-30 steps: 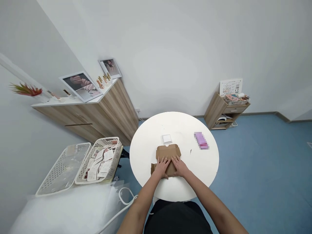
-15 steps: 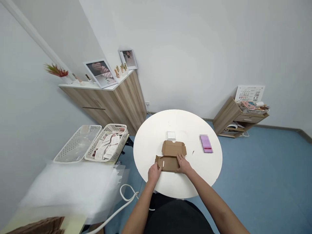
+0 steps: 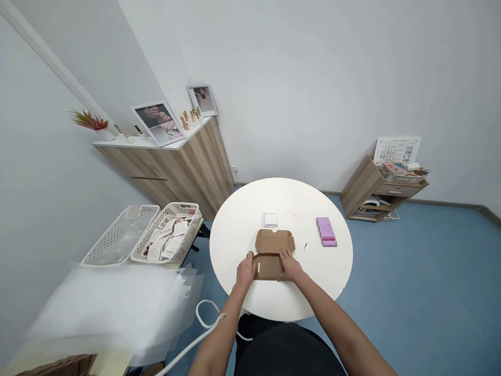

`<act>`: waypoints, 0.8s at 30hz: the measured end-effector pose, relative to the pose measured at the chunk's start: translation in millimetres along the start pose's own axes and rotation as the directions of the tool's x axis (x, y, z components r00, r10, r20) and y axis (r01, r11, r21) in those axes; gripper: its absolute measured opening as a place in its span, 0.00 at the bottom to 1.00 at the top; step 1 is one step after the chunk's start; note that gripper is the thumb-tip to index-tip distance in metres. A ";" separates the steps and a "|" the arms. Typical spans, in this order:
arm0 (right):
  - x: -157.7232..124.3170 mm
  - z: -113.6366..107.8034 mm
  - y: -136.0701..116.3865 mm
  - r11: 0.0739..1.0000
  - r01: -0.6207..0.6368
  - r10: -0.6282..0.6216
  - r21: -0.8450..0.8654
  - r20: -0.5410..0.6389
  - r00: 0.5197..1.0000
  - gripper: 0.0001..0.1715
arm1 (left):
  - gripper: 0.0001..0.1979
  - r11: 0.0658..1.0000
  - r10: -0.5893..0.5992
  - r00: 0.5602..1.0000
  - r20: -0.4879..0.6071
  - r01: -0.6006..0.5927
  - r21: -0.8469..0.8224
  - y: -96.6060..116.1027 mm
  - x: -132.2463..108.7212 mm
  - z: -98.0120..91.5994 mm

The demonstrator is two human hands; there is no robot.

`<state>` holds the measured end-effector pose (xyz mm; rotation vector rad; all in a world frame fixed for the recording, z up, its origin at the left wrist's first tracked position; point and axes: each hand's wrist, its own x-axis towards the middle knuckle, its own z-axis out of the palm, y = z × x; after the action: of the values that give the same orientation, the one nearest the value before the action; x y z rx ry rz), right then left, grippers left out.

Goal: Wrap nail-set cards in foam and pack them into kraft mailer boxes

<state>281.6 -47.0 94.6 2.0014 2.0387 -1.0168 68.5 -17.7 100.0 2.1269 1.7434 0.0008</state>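
A brown cardboard mailer box (image 3: 271, 255) lies partly folded near the front of the round white table (image 3: 235, 235), its lid flap open toward the far side. My left hand (image 3: 246, 270) grips the box's left side flap, fingers curled around it. On the box's right side my right hand (image 3: 290, 265) presses and holds the wall. Just beyond the lid lies a small white square packet (image 3: 270, 220). A purple flat item (image 3: 326, 231), blurred, lies on the table to the right.
Left of the table stand two white plastic baskets (image 3: 144, 235), one holding several small packets. A stack of clear plastic sheets (image 3: 109, 308) lies in the left foreground, a white cable (image 3: 203, 318) beside it. A wooden sideboard (image 3: 176, 156) stands by the left wall, a small shelf unit (image 3: 376, 188) at the far right.
My left hand moved off the top of the box to its left side flap and folded it up. The right hand stayed on the right side. The view swung.
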 end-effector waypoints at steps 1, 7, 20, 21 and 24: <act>0.1 0.3 0.4 1.000 0.006 -0.006 0.002 0.001 1.000 0.72 | 0.14 0.999 -0.003 1.000 -0.011 0.004 0.045 -1.2 4.4 -3.3; -2.9 -0.7 -1.4 1.000 0.010 -0.010 0.003 -0.011 1.000 0.71 | 0.11 0.985 0.065 0.998 0.014 -0.067 0.158 7.3 19.7 -0.6; -5.5 -2.2 -2.8 1.000 0.006 -0.006 -0.002 -0.009 1.000 0.71 | 0.12 0.890 -0.331 0.934 -0.138 0.259 -0.376 -21.1 -6.3 10.7; -6.1 -2.6 -3.2 1.000 0.004 -0.004 -0.002 -0.008 1.000 0.70 | 0.10 0.870 -0.327 0.944 -0.047 0.282 -0.404 -23.0 -8.3 10.9; -7.6 -3.9 -4.2 1.000 0.003 -0.003 0.003 -0.010 1.000 0.70 | 0.11 0.861 -0.263 0.963 0.060 0.262 -0.436 -19.3 -11.8 11.7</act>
<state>280.1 -51.1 103.1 2.0095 2.0477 -1.0129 50.5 -29.4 86.4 1.5561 1.8137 0.2961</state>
